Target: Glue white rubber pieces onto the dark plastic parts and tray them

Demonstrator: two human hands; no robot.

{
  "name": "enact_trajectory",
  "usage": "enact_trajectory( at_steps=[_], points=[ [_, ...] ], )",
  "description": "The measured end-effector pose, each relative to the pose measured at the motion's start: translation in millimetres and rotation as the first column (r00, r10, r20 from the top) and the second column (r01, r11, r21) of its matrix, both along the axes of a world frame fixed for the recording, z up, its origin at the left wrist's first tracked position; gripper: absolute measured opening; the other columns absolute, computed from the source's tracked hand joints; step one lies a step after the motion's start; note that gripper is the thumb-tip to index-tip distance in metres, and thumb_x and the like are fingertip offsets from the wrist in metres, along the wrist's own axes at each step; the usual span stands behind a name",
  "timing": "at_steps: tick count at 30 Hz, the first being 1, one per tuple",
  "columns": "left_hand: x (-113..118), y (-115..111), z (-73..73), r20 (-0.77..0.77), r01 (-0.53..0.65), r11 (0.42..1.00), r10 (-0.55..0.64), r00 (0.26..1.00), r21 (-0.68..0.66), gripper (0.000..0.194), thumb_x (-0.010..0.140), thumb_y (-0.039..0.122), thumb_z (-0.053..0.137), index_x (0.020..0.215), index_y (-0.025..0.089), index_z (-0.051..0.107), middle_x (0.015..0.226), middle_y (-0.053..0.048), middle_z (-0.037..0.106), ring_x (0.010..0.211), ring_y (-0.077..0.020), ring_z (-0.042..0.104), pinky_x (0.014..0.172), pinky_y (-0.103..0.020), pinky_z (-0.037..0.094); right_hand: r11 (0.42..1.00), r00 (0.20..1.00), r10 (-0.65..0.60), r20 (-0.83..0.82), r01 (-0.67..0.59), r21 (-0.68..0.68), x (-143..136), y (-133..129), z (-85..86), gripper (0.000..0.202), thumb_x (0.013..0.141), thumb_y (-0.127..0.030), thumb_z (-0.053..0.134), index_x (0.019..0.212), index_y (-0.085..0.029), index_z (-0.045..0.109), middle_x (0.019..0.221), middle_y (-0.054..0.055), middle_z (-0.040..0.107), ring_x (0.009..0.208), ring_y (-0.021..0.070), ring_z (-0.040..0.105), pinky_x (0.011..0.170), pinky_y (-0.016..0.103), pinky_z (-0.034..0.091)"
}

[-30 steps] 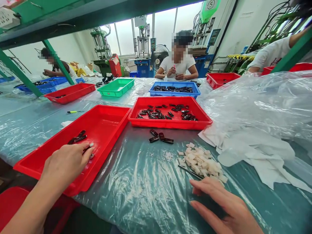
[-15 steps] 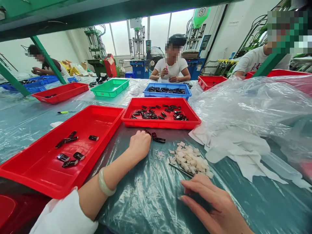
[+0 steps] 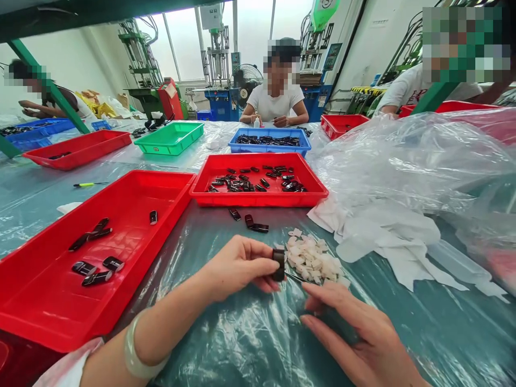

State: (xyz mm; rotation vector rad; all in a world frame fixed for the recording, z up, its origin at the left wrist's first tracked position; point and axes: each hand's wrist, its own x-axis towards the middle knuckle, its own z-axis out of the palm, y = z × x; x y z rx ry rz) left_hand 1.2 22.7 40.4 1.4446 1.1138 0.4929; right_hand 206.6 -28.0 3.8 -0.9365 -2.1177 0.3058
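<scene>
My left hand (image 3: 245, 266) pinches a small black part (image 3: 278, 264) between thumb and fingers, just left of a heap of whitish translucent pieces (image 3: 312, 258). To its right, my right hand (image 3: 346, 322) has thumb and index finger apart, with nothing seen between them. A thin dark metal tool (image 3: 295, 277) lies by the heap's lower edge, partly hidden behind my right fingers. Beyond my left hand, a few black parts (image 3: 258, 227) rest on the plastic-covered table, in front of a red tray (image 3: 258, 200) with several more black parts.
On the left a large red tray (image 3: 133, 258) holds several black parts. Farther back are a blue tray (image 3: 269, 148) full of black parts and a green tray (image 3: 169, 145). Clear plastic sheeting (image 3: 411, 161) covers the right side. Three people sit around the table.
My left hand has come back from near the middle red tray toward my right hand and now holds a black part. The view has shifted slightly. My right hand stays spread.
</scene>
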Motion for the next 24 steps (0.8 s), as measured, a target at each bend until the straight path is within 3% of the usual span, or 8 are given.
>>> enact_trajectory(
  at_steps=[2,5,11,16,21,24],
  points=[
    [2.4,-4.9,-6.0,0.288,0.01,0.976,0.053,0.956,-0.216,0.025,0.073,0.03,0.059,0.081,0.007,0.066,0.08,-0.011,0.068,0.064,-0.0143,0.065,0.055,-0.019,0.051,1.0,1.0,-0.014,0.004,0.014,-0.014,1.0,0.9,-0.3,0.03,0.08,-0.015,0.058,0.11,-0.022,0.055,0.073,-0.002,0.063,0.064,0.009,0.062,0.058,0.017,0.052],
    [3.8,-7.4,-16.1,0.433,0.042,0.93,0.131,0.892,-0.366,0.027,0.069,0.033,0.065,0.074,0.007,0.065,0.074,-0.011,0.066,0.058,-0.0133,0.064,0.051,-0.018,0.05,1.0,1.0,-0.004,0.017,0.004,-0.017,1.4,2.2,-0.5,0.029,0.08,-0.014,0.057,0.109,-0.022,0.055,0.072,-0.002,0.063,0.064,0.0087,0.062,0.059,0.017,0.052],
    [7.3,-9.7,-23.2,0.469,0.092,0.9,0.133,0.873,-0.427,0.034,0.074,0.04,0.063,0.07,0.007,0.065,0.07,-0.011,0.066,0.055,-0.0137,0.064,0.047,-0.016,0.05,1.0,1.0,-0.01,-0.002,0.01,-0.019,4.8,5.2,-0.5,0.033,0.08,-0.011,0.056,0.112,-0.021,0.054,0.073,-0.001,0.063,0.065,0.0102,0.062,0.06,0.019,0.052],
    [6.7,-11.1,-24.0,0.458,0.092,0.898,0.13,0.879,-0.43,0.035,0.077,0.041,0.061,0.07,0.007,0.065,0.069,-0.011,0.066,0.056,-0.0135,0.064,0.048,-0.016,0.05,0.966,0.962,-0.26,-0.085,0.26,-0.014,15.4,11.3,1.3,0.027,0.082,-0.016,0.057,0.107,-0.026,0.056,0.071,-0.003,0.061,0.059,0.0101,0.058,0.059,0.021,0.049],
    [6.6,-12.0,-23.8,0.436,0.088,0.903,0.117,0.892,-0.422,0.032,0.076,0.039,0.063,0.071,0.007,0.066,0.068,-0.01,0.066,0.056,-0.0131,0.064,0.047,-0.016,0.05,0.936,0.924,-0.351,-0.152,0.344,-0.068,19.0,13.3,2.4,0.025,0.081,-0.018,0.059,0.104,-0.027,0.059,0.073,-0.003,0.058,0.063,0.0104,0.055,0.062,0.023,0.045],
    [7.2,-12.5,-23.3,0.427,0.068,0.903,0.133,0.895,-0.424,0.034,0.075,0.04,0.063,0.072,0.007,0.066,0.07,-0.011,0.066,0.056,-0.0132,0.064,0.047,-0.016,0.05,0.905,0.85,-0.425,-0.31,0.41,-0.118,19.9,15.6,4.6,0.031,0.078,-0.018,0.062,0.107,-0.028,0.058,0.081,-0.002,0.056,0.073,0.0122,0.054,0.07,0.026,0.044]
  ],
)
